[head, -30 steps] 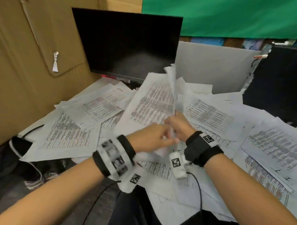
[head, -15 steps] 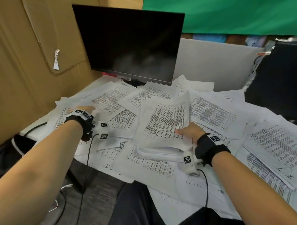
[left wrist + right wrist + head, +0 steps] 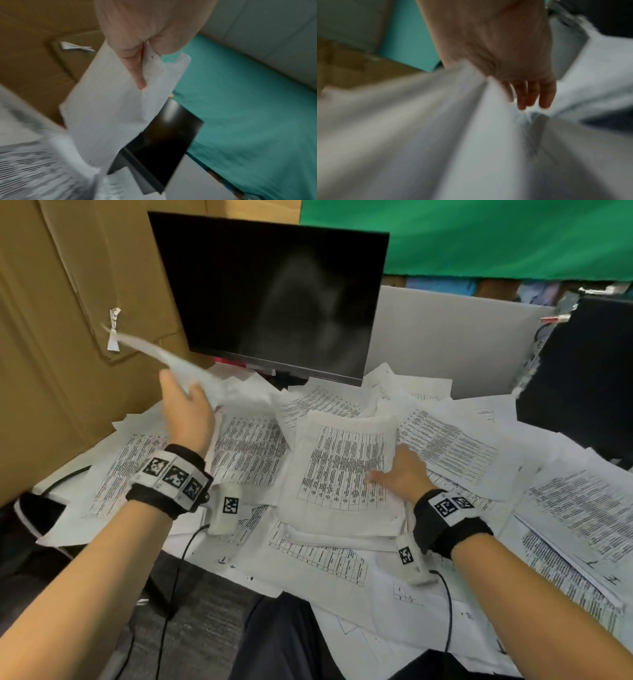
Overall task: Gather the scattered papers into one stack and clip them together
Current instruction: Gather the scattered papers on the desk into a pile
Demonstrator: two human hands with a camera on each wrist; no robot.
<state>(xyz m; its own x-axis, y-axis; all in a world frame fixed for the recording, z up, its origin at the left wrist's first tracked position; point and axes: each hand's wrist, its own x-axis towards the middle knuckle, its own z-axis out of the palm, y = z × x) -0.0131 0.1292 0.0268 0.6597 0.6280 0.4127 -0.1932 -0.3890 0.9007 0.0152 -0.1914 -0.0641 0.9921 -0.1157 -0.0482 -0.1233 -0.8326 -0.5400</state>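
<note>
Progress: early to middle, by my judgement. Partial stack [image 3: 342, 474] lies under the right hand [image 3: 400, 474], which rests on its right edge with thumb spread over the top page; the right wrist view shows the fingers [image 3: 530, 93] extended and loosely bent, tips down at the paper edge, nothing pinched as far as the blur allows. Left hand [image 3: 186, 409] is raised up and to the left of the stack, gripping a lifted sheet [image 3: 109, 105] between thumb and fingers; this sheet is not yet on the stack. Loose papers [image 3: 565, 508] lie spread on every side of both hands, so most gathering is left. No clip visible anywhere; clipping not started. Writing: pages carry printed tables and dense text lines, too small and blurred to read. No brand legible on the dark monitor [image 3: 267, 296] beyond the hands.
</note>
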